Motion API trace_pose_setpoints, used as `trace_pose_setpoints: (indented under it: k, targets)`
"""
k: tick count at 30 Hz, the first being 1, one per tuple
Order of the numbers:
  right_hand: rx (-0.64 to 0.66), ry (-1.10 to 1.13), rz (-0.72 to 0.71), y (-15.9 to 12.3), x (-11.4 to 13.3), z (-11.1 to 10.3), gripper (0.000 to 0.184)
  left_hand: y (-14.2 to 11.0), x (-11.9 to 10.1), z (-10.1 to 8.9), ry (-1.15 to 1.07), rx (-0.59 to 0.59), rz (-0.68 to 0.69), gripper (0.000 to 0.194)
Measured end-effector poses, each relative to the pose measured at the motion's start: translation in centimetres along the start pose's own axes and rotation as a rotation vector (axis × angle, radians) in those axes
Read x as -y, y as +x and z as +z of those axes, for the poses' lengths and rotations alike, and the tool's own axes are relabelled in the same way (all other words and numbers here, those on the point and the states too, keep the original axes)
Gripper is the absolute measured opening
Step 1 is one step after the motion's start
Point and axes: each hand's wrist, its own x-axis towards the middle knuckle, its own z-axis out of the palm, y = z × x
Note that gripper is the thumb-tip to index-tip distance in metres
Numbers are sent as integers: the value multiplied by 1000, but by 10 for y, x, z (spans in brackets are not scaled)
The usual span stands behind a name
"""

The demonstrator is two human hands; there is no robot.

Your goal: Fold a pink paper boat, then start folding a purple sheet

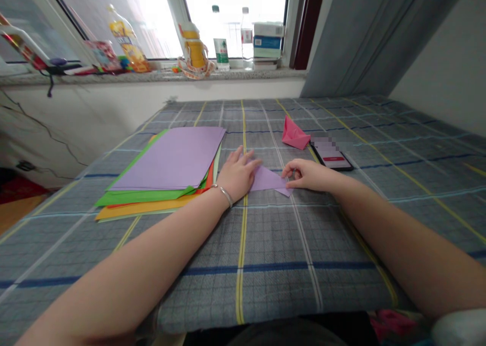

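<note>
A small folded piece of purple paper (268, 179) lies on the checked cloth between my hands. My left hand (238, 173) rests flat on its left part, fingers stretched out and covering that end. At the paper's right corner, my right hand (304, 175) pinches the edge between thumb and fingers. A small flap sticks out below the paper near that corner. Beyond my right hand stands a folded pink paper boat (295, 134). To the left of my left hand is a stack of coloured sheets, with a purple sheet (167, 158) on top.
A phone (331, 154) with a lit screen lies just right of the pink boat. The grey checked cloth (273, 234) covers the surface. On the windowsill (152, 77) stand bottles, a yellow cup (195, 47), a tube and boxes.
</note>
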Motion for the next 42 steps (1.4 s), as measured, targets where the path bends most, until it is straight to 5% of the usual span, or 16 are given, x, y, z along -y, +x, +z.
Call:
trace_pose_setpoints:
  k: [3,6,14,30,34,42]
  targets:
    - [79,21,7,-3,-2,-6,15,3,-1,4,-137,97,380,41]
    - [138,-10,12,-5,-2,-12,10,5,-5,9,-198,141,560,37]
    - [199,-119,10,-13,0,-20,13,6,-7,5,-188,100,628,30]
    - [86,-292,-278,-17,9,-16,18,5,-8,0,-332,148,531,20]
    - [40,-328,-282,-18,15,-11,10,5,-9,-2,-348,158,502,19]
    - [18,-328,-298,-4,4,7,23,5,-6,4,-375,175,508,16]
